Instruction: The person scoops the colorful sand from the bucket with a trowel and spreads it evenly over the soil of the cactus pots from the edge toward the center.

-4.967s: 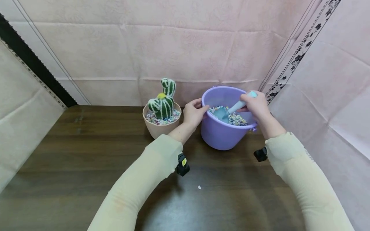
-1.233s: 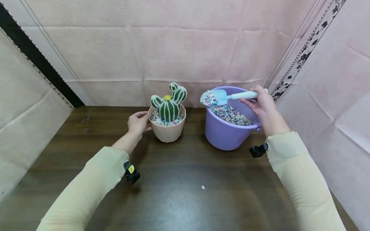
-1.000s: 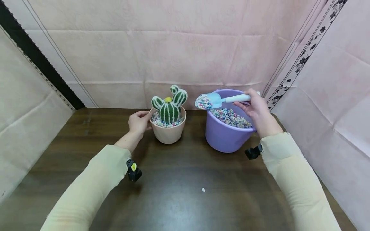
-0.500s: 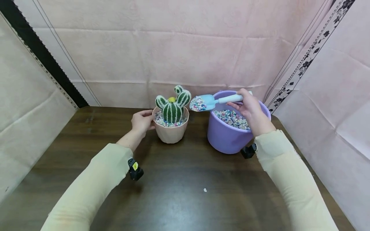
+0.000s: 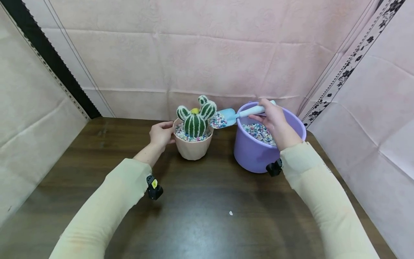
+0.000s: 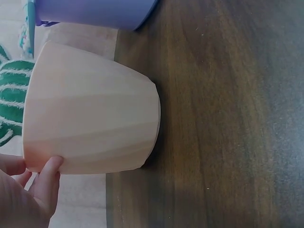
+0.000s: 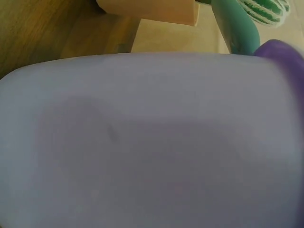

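Observation:
My left hand (image 5: 160,135) pinches the left rim of a beige flowerpot (image 5: 193,149), thumb and fingers on either side of the wall in the left wrist view. In the pot a knitted green-and-white cactus (image 5: 195,124) stands among colourful pebbles. My right hand (image 5: 275,120) grips the handle of a light blue toy shovel (image 5: 230,116) above a purple bucket (image 5: 252,158). The shovel's blade, loaded with pebbles, slants down to the pot's right rim beside the cactus. More pebbles (image 5: 258,133) lie inside the bucket. The bucket's wall fills most of the right wrist view.
The dark wooden table (image 5: 194,230) carries one stray white pebble (image 5: 230,213) in front. A pale cloth wall (image 5: 207,64) rises right behind the pot and bucket, and another cloth (image 5: 372,118) closes the right side.
My left hand has gone from the bucket's rim to the pot. The shovel has come up from the bucket full of pebbles and travelled left to the pot, its blade tipping lower.

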The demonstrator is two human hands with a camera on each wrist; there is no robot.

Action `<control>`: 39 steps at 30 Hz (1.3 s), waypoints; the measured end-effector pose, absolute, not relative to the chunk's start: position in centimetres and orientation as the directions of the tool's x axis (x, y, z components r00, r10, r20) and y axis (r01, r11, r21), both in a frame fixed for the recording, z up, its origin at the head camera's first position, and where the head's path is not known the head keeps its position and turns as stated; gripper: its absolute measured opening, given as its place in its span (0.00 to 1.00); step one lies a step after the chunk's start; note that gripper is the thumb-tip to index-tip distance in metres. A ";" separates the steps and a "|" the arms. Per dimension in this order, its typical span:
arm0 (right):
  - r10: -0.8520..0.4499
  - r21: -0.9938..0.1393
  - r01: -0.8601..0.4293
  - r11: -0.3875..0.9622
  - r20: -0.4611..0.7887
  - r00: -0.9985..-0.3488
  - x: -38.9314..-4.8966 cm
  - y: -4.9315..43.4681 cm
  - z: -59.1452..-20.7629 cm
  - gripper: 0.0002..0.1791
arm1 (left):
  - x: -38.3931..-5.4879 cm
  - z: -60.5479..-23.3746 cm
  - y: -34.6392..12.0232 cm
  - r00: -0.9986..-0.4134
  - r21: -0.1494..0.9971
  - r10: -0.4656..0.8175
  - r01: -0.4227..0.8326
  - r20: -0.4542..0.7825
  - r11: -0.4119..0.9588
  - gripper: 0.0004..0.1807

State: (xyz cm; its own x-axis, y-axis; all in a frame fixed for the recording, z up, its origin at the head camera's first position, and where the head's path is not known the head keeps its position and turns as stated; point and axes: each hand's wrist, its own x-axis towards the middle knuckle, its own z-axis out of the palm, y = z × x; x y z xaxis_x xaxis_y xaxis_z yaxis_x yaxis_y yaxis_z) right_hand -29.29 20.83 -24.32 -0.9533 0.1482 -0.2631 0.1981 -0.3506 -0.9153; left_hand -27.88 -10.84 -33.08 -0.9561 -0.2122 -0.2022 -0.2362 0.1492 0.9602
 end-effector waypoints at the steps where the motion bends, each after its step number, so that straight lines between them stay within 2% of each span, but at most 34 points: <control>1: 0.150 -0.918 0.200 -0.341 -0.263 -0.953 -29.3 20.7 -24.3 0.07 | -27.8 -33.0 -10.8 -0.956 0.961 -0.213 -0.234 -0.200 0.148 0.19; 6: 0.163 -0.935 0.198 -0.295 -0.253 -0.954 -29.4 20.4 -24.1 0.08 | -27.7 -32.9 -10.7 -0.956 0.961 -0.216 -0.232 -0.198 0.148 0.19; 20: 0.193 -0.966 0.145 -0.215 -0.188 -0.963 -30.1 19.5 -24.0 0.03 | -28.0 -33.1 -10.6 -0.955 0.960 -0.218 -0.238 -0.203 0.148 0.18; 27: 0.230 -0.982 0.127 -0.143 -0.157 -0.961 -30.4 18.7 -23.7 0.07 | -28.0 -32.9 -10.5 -0.954 0.960 -0.230 -0.230 -0.190 0.162 0.17; 39: 0.215 -0.995 0.077 -0.063 -0.089 -0.973 -30.7 17.5 -23.3 0.08 | -27.9 -33.0 -10.7 -0.950 0.957 -0.237 -0.243 -0.202 0.156 0.18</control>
